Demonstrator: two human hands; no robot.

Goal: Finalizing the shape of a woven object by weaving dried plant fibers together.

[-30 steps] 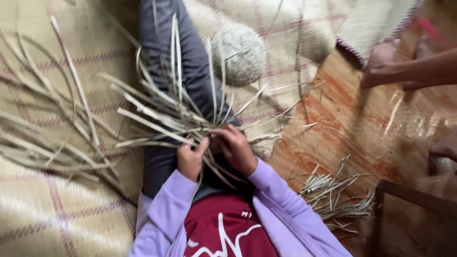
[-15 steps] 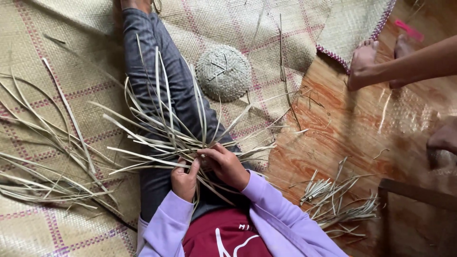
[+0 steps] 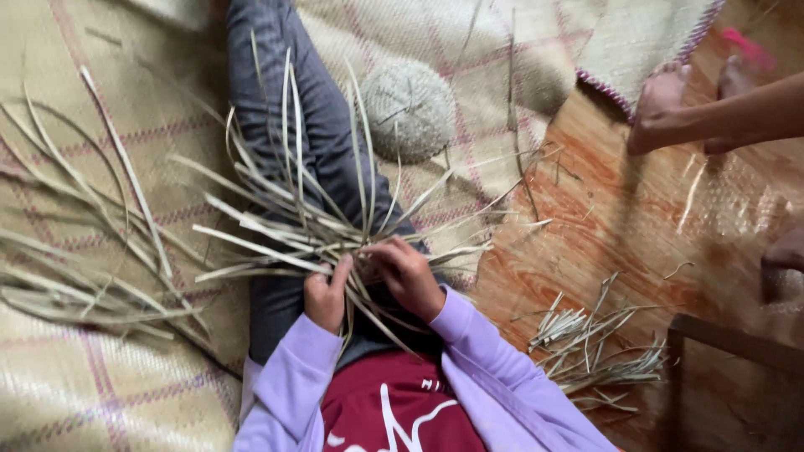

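Note:
Both my hands meet over my lap on a fan of pale dry reed strips that spreads up and left across my grey trouser leg. My left hand pinches the strips where they cross. My right hand grips the same bundle just to the right, fingers curled over it. My sleeves are lilac, over a dark red top.
A small round woven dome lies on the woven mat beyond my knee. Loose long strips lie at the left. Cut strip ends are piled on the orange floor. Another person's foot is at the upper right; a dark wooden edge is at the lower right.
The view has shifted and blurred a little. My hands stay on the strip bundle, with the fingers working at the crossing point.

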